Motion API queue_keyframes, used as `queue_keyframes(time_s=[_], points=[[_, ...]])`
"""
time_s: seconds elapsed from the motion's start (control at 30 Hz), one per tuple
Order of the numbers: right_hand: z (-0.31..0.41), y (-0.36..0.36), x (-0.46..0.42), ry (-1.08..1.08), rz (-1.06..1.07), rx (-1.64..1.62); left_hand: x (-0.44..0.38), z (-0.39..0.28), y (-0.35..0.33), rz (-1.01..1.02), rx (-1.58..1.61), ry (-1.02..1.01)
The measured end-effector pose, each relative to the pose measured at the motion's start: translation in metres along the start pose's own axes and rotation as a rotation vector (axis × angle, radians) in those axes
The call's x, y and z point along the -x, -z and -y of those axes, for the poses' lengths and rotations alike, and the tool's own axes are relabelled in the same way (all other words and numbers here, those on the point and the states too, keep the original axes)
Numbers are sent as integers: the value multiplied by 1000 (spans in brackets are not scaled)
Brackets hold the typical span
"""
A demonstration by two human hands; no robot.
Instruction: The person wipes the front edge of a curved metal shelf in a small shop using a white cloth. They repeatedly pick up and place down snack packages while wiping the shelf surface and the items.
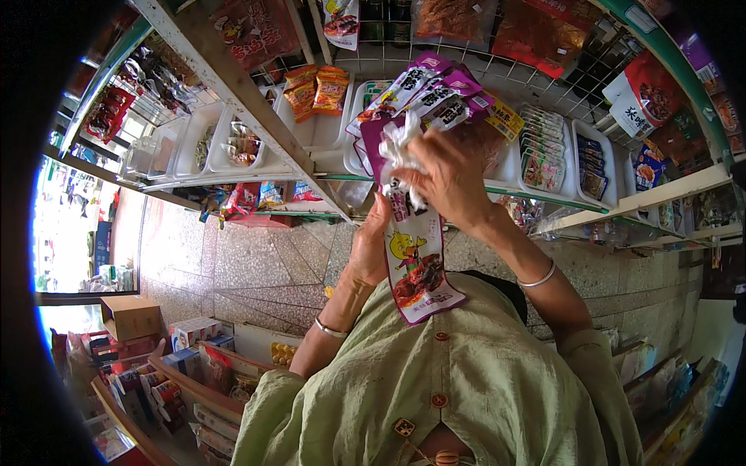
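Note:
My left hand [371, 242] grips the side edge of a long purple-and-white snack packet [417, 262] printed with a yellow cartoon duck and dark meat. A crumpled white tissue or cloth [402, 143] is in my right hand [451, 175], pressed against the packet's purple upper part. Just beyond my hands, several similar purple-and-white packets [434, 87] lie fanned in a white bin on the shelf. Part of that bin is hidden behind my hands and the held packet.
Orange snack packets [323, 90] fill part of a white plastic bin to the left. Stacked green-and-white packets [545, 154] and dark blue packets [593, 166] stand in bins to the right. A slanting metal shelf post [245, 99] rises left of my hands. Behind is a wire grid [539, 67] with hanging bags.

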State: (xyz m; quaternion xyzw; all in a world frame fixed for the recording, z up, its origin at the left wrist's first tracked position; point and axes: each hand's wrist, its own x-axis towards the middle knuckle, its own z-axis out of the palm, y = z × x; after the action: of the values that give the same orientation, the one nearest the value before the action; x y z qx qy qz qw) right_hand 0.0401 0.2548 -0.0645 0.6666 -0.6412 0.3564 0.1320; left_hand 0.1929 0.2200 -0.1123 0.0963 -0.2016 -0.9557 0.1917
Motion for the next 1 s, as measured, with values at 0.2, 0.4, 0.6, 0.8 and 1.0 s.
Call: queue_keyframes(time_s=[0.2,0.4,0.6,0.8,1.0], points=[[31,-15,47,177,241,-197,-5,-2,46,120,235,68],[43,7,75,148,642,-279,-15,-1,31,25,90,-40],[34,16,86,-16,859,-474,1,26,42,-80,1,125],[45,7,73,-71,384,-217,15,11,24,51,209,351],[56,17,61,46,402,-125,-7,-15,-15,24,161,-18]])
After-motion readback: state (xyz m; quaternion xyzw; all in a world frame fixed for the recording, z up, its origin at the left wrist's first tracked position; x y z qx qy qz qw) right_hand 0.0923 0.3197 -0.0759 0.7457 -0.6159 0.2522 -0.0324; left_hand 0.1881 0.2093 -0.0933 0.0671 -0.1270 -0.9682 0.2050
